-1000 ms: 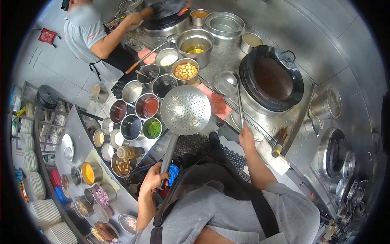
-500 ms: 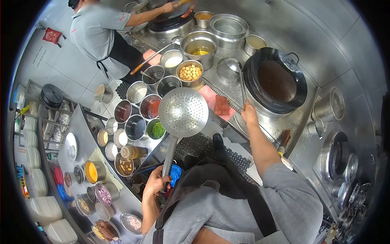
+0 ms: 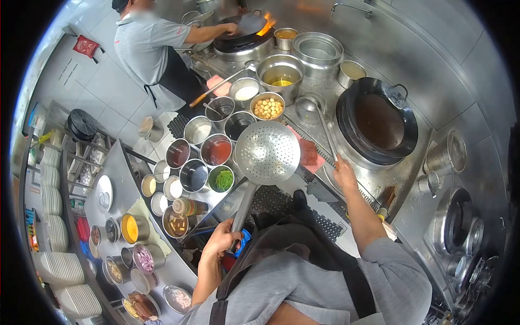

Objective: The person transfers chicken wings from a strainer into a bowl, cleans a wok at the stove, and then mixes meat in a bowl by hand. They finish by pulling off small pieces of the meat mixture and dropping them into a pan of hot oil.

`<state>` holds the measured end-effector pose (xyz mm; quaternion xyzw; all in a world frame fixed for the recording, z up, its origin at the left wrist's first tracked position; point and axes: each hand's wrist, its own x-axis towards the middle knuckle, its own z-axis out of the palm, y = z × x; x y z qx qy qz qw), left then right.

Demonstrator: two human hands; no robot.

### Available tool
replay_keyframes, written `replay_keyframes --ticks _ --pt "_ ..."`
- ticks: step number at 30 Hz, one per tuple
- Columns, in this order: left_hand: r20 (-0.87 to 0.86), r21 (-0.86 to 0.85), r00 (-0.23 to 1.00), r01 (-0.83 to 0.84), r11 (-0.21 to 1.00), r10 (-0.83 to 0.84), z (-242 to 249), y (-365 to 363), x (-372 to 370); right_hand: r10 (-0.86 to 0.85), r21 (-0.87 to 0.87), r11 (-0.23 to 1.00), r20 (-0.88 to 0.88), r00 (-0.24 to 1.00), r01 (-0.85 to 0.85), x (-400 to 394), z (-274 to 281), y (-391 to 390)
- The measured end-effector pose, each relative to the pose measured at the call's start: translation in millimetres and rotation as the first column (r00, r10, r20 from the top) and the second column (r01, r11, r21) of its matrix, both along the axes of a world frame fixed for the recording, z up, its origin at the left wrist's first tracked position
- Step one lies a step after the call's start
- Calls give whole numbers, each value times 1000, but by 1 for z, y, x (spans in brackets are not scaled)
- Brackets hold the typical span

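Note:
My left hand [image 3: 223,238] is closed around the handle of a large perforated skimmer [image 3: 267,153]. Its round metal bowl is held up in front of me, over the gap between the pots and the stove counter. My right hand [image 3: 345,174] grips the lower end of a long-handled ladle [image 3: 326,130]. The ladle's bowl rests in or just over a round metal recess [image 3: 301,115] on the counter; contact is hard to make out. Right of the ladle sits a black wok [image 3: 407,116] holding dark brown liquid [image 3: 379,122].
Several metal pots stand left of the skimmer, among them red sauce [image 3: 218,150], green vegetables [image 3: 221,179] and pale round pieces [image 3: 268,109]. A pink cloth [image 3: 309,152] lies by the counter edge. Another person [image 3: 154,49] works at a flaming wok [image 3: 244,40]. A brush [image 3: 388,197] is at right.
My view has shifted, so the scene sits further right and lower. The ladle's bowl has moved left over the round recess. Flame now rises at the other person's wok.

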<state>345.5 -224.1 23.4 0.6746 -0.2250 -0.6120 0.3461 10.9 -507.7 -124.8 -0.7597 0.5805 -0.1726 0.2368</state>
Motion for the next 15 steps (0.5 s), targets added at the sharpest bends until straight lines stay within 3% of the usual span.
replay_keyframes --ticks 3,7,9,11,15 --pt "28 40 998 49 998 -50 4 -3 1 -20 -102 995 -59 998 14 -22 12 30" --pt "35 40 997 62 997 -64 12 -12 -1 -52 -98 994 3 999 52 -69 59 111" --pt "23 25 997 68 997 -68 2 -14 2 -74 -211 975 -43 996 64 -102 52 158" --pt "13 9 996 83 997 -83 -3 -21 5 -150 -15 989 -107 983 149 -123 75 211" --pt "3 10 990 138 990 -138 -11 -34 10 -266 -8 963 -205 942 271 -176 67 313"
